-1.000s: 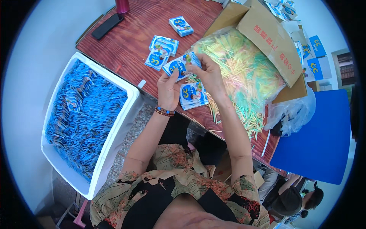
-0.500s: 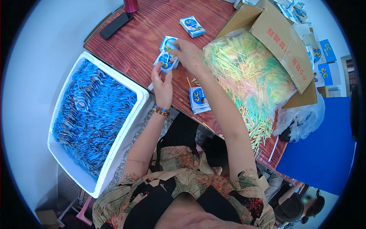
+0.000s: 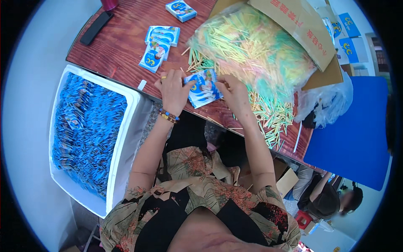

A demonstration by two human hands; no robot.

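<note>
A blue and white printed packet (image 3: pixel 204 89) lies at the table's front edge, between my two hands. On its left edge rests the thumb of my left hand (image 3: pixel 173 90), whose other fingers are bent with their tips hidden. The thumb and fingers of my right hand (image 3: pixel 236 95) pinch the packet's right edge. Just beyond my left hand, a packet with a child figure (image 3: pixel 153 53) overlaps other similar packets (image 3: pixel 168 31). A small blue and white box (image 3: pixel 181 10) stands farther back on the reddish wooden table (image 3: pixel 126 46).
Left of the table, a white foam box (image 3: pixel 131 94) is filled with blue packets. To the right, a cardboard carton (image 3: pixel 302 31) lies tipped, its clear bag of pastel sticks (image 3: pixel 247 46) spilling. A black phone (image 3: pixel 96 28) lies back left. Another person (image 3: pixel 321 201) sits lower right.
Both hands have drawn back from the packets at the rear to the one at the front edge. My right hand has moved to its right side. The whole view has shifted.
</note>
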